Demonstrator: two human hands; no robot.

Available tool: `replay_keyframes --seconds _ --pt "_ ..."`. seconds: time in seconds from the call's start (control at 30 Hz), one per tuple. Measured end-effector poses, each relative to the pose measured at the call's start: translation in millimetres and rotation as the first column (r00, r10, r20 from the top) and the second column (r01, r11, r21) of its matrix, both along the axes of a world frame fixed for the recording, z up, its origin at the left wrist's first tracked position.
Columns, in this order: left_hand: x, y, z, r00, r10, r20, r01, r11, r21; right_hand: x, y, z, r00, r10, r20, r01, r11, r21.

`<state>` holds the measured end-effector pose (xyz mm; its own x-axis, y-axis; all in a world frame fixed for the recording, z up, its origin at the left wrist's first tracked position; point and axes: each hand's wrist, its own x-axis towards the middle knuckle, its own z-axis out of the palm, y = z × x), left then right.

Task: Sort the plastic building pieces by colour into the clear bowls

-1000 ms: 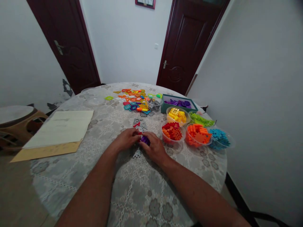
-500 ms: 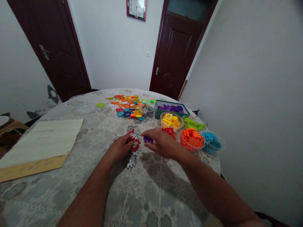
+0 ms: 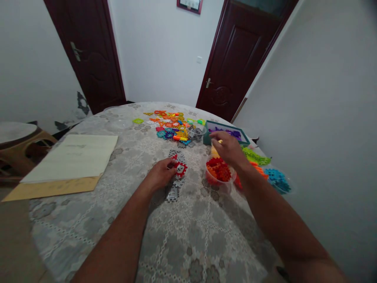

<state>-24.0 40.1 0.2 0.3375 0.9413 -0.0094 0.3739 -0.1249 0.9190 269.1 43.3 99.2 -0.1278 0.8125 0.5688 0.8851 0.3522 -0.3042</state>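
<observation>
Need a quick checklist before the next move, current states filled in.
1. Left hand at the red piece: ok, fingers at its left edge.
2. Right hand free of any piece: cannot tell, its fingers hide what may be between them.
3. Yellow tub in full view: not ok, the right hand covers much of it.
4. Orange pieces in full view: not ok, the right forearm blocks some.
5. Purple pieces inside the green box: ok for those visible; the right hand hides part of the box.
6. Grey pieces near the red piece: ok, lying on the table.
</observation>
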Motion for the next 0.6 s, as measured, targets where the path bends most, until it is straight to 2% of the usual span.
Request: replay_keyframes --seconds 0.07,0.17,0.3,0.4,0.5,0.6 --pt "0.1 -1.9 3.8 0.999 -0.025 0.047 0.025 1.0 -0.009 -31.9 -31.6 -13.5 0.996 0.082 -0.021 -0.083 0.993 -0.081" --pt "0.9 -5.8 12.6 0.984 -0.117 0.137 0.123 0.992 -0.031 -69.0 -65.7 -34.0 0.99 0.13 -0.052 -0.136 0.98 -0.148" --pt "2.4 -9.8 23.1 0.957 -0.233 0.176 0.242 0.97 -0.032 -86.6 -86.5 -51.4 0.974 0.168 -0.153 -0.195 0.964 -0.181" --pt "3.2 -10.6 22.6 0.97 -0.226 0.086 0.223 0.974 0.051 -75.1 -93.5 -47.7 0.967 0.123 -0.223 -0.153 0.981 -0.123" --pt "3.6 -9.9 13.7 0.993 -0.094 -0.07 0.106 0.977 0.187 -46.4 -96.0 -32.3 0.975 0.009 -0.223 -0.009 1.0 0.003" --pt "3.7 -10.2 3.8 0.977 0.01 -0.211 0.044 0.967 0.249 -13.4 -93.2 -20.9 0.985 -0.097 -0.145 0.118 0.982 0.146"
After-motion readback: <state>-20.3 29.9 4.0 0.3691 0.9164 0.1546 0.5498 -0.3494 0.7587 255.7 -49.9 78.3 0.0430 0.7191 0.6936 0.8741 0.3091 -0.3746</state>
